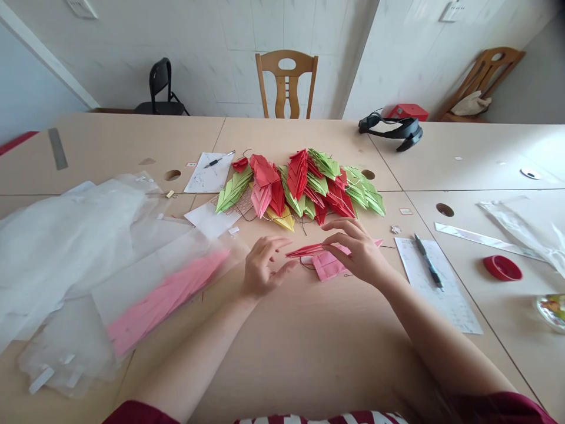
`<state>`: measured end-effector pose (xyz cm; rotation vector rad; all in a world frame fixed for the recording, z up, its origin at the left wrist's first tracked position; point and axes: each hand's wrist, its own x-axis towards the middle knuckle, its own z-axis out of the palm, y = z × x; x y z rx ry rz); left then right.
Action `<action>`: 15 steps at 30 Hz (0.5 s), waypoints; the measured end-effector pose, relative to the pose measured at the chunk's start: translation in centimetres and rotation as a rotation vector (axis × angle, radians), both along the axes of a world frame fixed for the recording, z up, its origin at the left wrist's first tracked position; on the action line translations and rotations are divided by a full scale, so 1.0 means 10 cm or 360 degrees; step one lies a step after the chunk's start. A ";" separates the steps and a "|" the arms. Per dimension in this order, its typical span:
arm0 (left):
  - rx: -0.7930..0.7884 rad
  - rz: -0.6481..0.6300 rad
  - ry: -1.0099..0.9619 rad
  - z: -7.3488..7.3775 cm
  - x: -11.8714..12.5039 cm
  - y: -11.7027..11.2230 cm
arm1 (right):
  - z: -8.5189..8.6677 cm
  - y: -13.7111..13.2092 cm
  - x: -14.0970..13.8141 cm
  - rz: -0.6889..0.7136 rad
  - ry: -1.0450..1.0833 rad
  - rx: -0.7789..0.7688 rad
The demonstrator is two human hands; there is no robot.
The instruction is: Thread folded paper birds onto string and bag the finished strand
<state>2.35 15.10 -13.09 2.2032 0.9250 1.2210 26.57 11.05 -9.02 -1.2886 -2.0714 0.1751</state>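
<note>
My right hand [355,250] pinches a narrow, folded piece of pink paper [304,251] just above the table. My left hand [267,268] is at that paper's left tip, fingers apart and with nothing visible in them. Beneath my right hand lies a flat pink paper square [329,266], partly covered by the fingers. Beyond both hands is a heap of folded paper leaf shapes [298,176] in red, green, pink and yellow, with thin dark cords among them.
Clear plastic bags [79,235] cover the left side, one holding pink paper [168,300]. At right are a pen [428,262] on a written sheet [459,312], a red tape roll [502,268] and a clear container [552,311]. A black headset [392,126] sits at the far edge.
</note>
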 end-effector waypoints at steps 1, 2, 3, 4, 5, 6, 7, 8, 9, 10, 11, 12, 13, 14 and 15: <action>0.0124 0.0063 0.0006 0.02 0.02 -0.01 | 0.00 0.00 -0.01 -0.0003 -0.0038 0.0041; 0.0251 0.0110 0.0023 0.04 0.05 -0.01 | -0.01 -0.01 -0.03 -0.0002 -0.0080 0.0083; 0.0366 0.0135 0.0051 0.05 0.08 -0.02 | -0.01 -0.02 -0.05 0.0003 -0.0123 0.0116; 0.0458 0.0139 0.0086 0.07 0.11 -0.03 | -0.01 -0.02 -0.07 0.0012 -0.0165 0.0143; 0.0522 0.0126 0.0131 0.08 0.15 -0.04 | 0.00 -0.03 -0.08 0.0025 -0.0202 0.0166; 0.0556 0.0109 0.0175 0.10 0.18 -0.05 | 0.00 -0.04 -0.10 0.0043 -0.0237 0.0182; 0.0572 0.0099 0.0205 0.11 0.21 -0.06 | 0.01 -0.05 -0.11 0.0061 -0.0268 0.0199; 0.0572 0.0101 0.0224 0.12 0.24 -0.07 | 0.02 -0.06 -0.12 0.0079 -0.0296 0.0213; 0.0562 0.0113 0.0234 0.13 0.26 -0.09 | 0.03 -0.07 -0.14 0.0097 -0.0322 0.0228; 0.0549 0.0130 0.0241 0.13 0.27 -0.10 | 0.05 -0.07 -0.15 0.0110 -0.0344 0.0244; 0.0535 0.0143 0.0245 0.14 0.29 -0.10 | 0.06 -0.08 -0.16 0.0119 -0.0365 0.0259; 0.0524 0.0148 0.0251 0.15 0.29 -0.11 | 0.06 -0.08 -0.17 0.0123 -0.0382 0.0274; 0.0518 0.0143 0.0261 0.15 0.29 -0.12 | 0.07 -0.09 -0.18 0.0124 -0.0399 0.0286; 0.0515 0.0131 0.0276 0.16 0.29 -0.12 | 0.08 -0.09 -0.19 0.0122 -0.0414 0.0295; 0.0514 0.0118 0.0299 0.17 0.29 -0.12 | 0.08 -0.10 -0.20 0.0120 -0.0426 0.0299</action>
